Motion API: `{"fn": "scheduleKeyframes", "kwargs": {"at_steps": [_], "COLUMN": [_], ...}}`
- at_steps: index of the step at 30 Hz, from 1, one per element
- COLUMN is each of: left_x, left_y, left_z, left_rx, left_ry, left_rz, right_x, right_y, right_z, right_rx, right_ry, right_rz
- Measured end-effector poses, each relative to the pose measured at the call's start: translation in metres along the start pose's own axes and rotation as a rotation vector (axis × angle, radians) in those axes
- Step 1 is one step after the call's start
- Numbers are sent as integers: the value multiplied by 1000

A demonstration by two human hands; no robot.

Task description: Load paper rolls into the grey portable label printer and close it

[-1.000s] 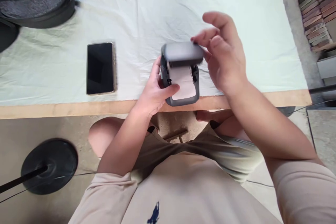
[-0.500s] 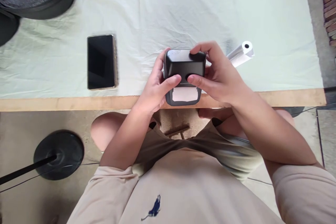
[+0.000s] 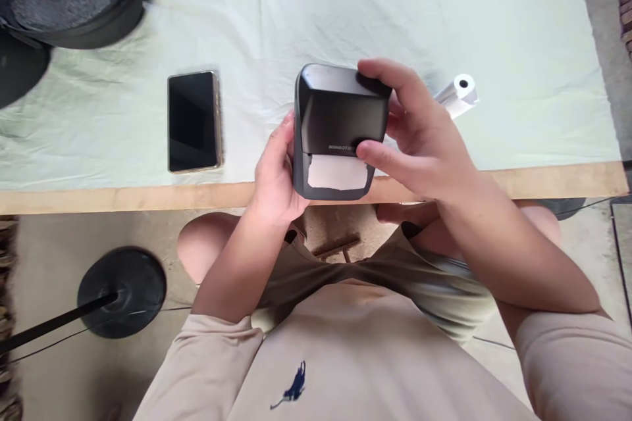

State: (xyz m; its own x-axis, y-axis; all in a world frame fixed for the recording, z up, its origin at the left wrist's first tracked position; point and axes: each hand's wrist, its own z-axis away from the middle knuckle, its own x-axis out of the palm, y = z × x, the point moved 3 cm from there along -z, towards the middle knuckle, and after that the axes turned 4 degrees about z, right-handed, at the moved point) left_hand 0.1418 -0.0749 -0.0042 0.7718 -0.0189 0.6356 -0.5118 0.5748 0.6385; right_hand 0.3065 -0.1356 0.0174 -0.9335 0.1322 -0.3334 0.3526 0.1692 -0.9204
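Note:
A black label printer (image 3: 340,122) marked NIIMBOT is held between my two hands over the near edge of the table. White label paper (image 3: 337,172) sticks out of its slot on the side toward me. My left hand (image 3: 277,174) supports the printer's left side from the side and below, and some of its fingers are hidden behind it. On the other side, my right hand (image 3: 415,125) grips the right edge, thumb on the front face near the lettering and index finger on the top. Behind my right hand lies a white paper roll (image 3: 459,97) with a dark core.
A dark-screened phone (image 3: 192,122) lies left on the pale tablecloth (image 3: 306,6). At the far left is a black bag-like item (image 3: 74,20). The wooden table edge (image 3: 123,198) runs in front of me. A round black stand base (image 3: 122,291) is on the floor.
The printer has been raised nearer to me and tilted, so its front face shows more. My left thumb has moved off its front to the left side. My right hand keeps its grip.

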Motion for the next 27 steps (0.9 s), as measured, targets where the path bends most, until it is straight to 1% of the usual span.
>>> {"fn": "scheduleKeyframes", "kwargs": {"at_steps": [1, 3, 6, 8, 10, 12, 14, 16, 18, 20, 21, 22, 23, 25, 27], "left_x": [0, -4, -10, -12, -12, -11, -10, -11, -14, -18, -19, -19, -19, -19, -18], "left_y": [1, 0, -5, -8, -10, -12, -14, -17, -19, -21, -21, -21, -22, -22, -23], "left_z": [-1, -4, -10, -13, -15, -15, -13, -12, -11, -12, -13, -13, -14, -14, -14], "left_rx": [18, 46, -1, -27, -20, -11, -1, 11, 43, 61, 65, 62, 55, 39, 29], "left_ry": [-37, -63, -80, -97, -110, -161, -233, -271, -252, -229, -227, -233, -245, -282, -323], "left_rz": [13, 21, 15, 26, 38, 34, 5, -50, -105, -137, -144, -149, -153, -162, -170], "right_x": [-1, -4, -7, -10, -14, -17, -19, -19, -19, -20, -20, -20, -19, -15, -14], "right_y": [-1, -1, -1, -2, -6, -13, -22, -29, -35, -37, -37, -36, -34, -28, -20], "right_z": [0, 0, 0, 0, 0, 1, 2, 2, 1, -1, -2, -3, -5, -9, -11], "right_rx": [-17, -38, -38, -43, -92, -151, -175, -161, -135, -110, -112, -120, -128, -120, -75], "right_ry": [-15, -45, -72, -46, 53, 219, 361, 414, 425, 436, 424, 384, 321, 154, 43], "right_rz": [-1, -5, 16, 102, 245, 356, 367, 303, 233, 212, 235, 285, 360, 561, 735]}}
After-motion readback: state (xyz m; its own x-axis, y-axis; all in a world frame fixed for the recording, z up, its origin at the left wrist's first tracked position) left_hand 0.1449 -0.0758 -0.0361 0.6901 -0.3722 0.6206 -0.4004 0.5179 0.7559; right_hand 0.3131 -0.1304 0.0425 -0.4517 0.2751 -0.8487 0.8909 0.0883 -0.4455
